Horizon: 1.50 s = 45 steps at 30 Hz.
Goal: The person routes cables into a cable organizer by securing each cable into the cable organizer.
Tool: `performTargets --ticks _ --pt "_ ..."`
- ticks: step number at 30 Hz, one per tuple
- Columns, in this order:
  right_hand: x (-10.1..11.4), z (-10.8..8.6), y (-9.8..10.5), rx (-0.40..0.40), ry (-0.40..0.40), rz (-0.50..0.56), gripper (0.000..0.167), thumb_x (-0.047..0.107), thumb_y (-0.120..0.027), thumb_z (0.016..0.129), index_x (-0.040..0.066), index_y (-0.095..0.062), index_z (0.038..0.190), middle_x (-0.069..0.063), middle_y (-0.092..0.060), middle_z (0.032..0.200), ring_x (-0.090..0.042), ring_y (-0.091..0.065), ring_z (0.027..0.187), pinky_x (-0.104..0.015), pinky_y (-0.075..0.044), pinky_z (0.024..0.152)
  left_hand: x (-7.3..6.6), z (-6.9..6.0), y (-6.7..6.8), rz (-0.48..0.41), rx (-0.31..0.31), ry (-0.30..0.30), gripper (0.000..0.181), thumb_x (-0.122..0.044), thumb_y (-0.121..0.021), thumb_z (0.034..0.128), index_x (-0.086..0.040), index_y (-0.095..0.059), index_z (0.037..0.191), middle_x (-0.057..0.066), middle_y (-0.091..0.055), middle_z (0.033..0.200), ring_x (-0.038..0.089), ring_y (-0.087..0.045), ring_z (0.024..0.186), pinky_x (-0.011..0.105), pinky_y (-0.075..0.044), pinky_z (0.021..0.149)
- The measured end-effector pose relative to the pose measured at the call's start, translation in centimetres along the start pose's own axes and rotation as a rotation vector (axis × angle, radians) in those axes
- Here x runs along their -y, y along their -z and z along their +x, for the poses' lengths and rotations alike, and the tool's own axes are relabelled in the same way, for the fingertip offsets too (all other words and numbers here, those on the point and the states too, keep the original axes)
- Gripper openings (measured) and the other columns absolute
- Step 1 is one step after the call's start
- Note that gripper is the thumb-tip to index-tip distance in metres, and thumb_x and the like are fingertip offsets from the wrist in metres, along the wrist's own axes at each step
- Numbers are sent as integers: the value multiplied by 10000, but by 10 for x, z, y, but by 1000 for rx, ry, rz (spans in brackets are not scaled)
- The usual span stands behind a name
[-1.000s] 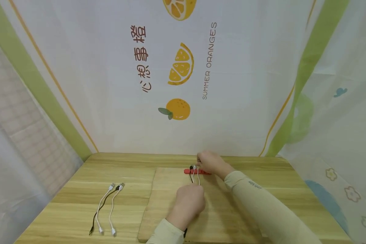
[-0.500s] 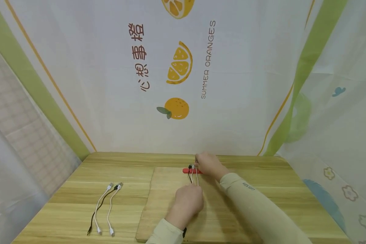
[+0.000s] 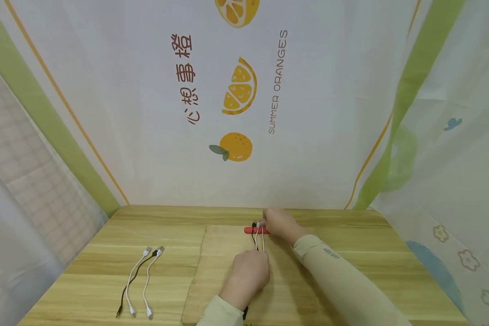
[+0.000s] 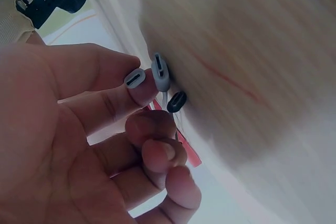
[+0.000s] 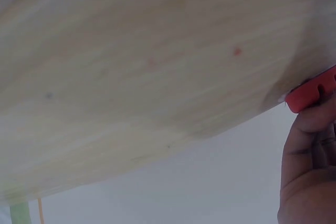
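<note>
A red cable holder [image 3: 248,230] lies at the far edge of a wooden board [image 3: 216,271], with a black cable [image 3: 254,225] and a white one across it. Over the holder, my right hand [image 3: 282,224] grips the upper end of a second white cable [image 3: 263,243]; its fingertips are hidden in the head view. In the right wrist view a finger touches the holder's slotted end [image 5: 304,97]. My left hand [image 3: 247,274] pinches a white connector [image 4: 135,78] between thumb and index finger. Another white connector [image 4: 160,72] and a black connector [image 4: 177,102] hang beside those fingers.
Left of the board, two white cables [image 3: 147,283] and a black cable [image 3: 127,290] lie on the wooden table [image 3: 93,267]. A printed curtain [image 3: 309,136] rises behind the table's back edge. Something black [image 3: 245,312] shows at the left cuff.
My right hand has shifted slightly left along the red holder, covering more of its right part. My left hand stays low on the cables, almost unmoved. The head view has tilted a little.
</note>
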State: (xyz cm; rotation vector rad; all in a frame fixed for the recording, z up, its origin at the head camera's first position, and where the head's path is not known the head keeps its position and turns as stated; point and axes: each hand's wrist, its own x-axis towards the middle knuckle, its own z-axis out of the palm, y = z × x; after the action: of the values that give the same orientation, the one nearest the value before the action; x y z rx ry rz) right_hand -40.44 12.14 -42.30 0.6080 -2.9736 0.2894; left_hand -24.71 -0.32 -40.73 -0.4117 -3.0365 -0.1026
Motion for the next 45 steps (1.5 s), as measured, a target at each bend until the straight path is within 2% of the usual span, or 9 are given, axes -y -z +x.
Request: performTargets --ticks 9,14,19,26,35,41,45 --pt "2 -1 -3 5 -23 -10 186 230 -746 1003 92 -670 904 -17 -644 805 -182 -612 770 -376 -572 746 -1 -1 -5 52 -31 -13 205 -219 -684 967 -103 -732 805 73 -718 790 247 -693 731 419 -568 633" --pt "5 0 -1 25 -21 -40 196 249 -736 1011 98 -663 910 -10 -629 798 -181 -591 754 -371 -562 715 -4 -3 -12 107 -79 -22 172 -230 -697 945 -121 -739 819 68 -724 805 236 -675 749 425 -545 679" --pt "3 1 -2 2 5 -50 166 197 -734 1010 91 -661 906 -10 -618 790 -179 -567 737 -358 -542 697 -2 -4 -13 125 -99 -24 193 -267 -695 956 -132 -751 831 62 -718 808 225 -654 744 434 -527 688" --pt "1 0 -5 -15 9 -50 188 217 -754 996 107 -703 852 -8 -666 788 -181 -587 741 -387 -563 743 -1 -5 -7 92 -37 -19 204 -321 -680 985 -158 -782 916 56 -745 860 230 -665 769 468 -536 740" --pt "1 -5 -5 -27 43 -64 195 197 -759 989 116 -691 825 -10 -666 759 -206 -614 729 -417 -571 751 1 -8 -4 -10 90 45 248 -334 -615 1051 -156 -761 1146 123 -738 1004 312 -712 944 570 -532 869" --pt "2 -4 -1 40 72 -17 30 87 -705 1006 67 -726 998 -84 -759 951 -281 -723 925 -456 -605 893 3 -13 -2 -35 80 53 254 -330 -620 1047 -134 -756 1135 127 -734 991 323 -721 934 567 -525 844" --pt "4 -7 6 81 56 12 72 11 -668 995 45 -722 1029 -115 -756 1008 -302 -722 986 -468 -597 942 2 -17 -2 -22 63 38 248 -336 -621 1046 -149 -756 1135 130 -724 980 322 -719 911 559 -529 824"
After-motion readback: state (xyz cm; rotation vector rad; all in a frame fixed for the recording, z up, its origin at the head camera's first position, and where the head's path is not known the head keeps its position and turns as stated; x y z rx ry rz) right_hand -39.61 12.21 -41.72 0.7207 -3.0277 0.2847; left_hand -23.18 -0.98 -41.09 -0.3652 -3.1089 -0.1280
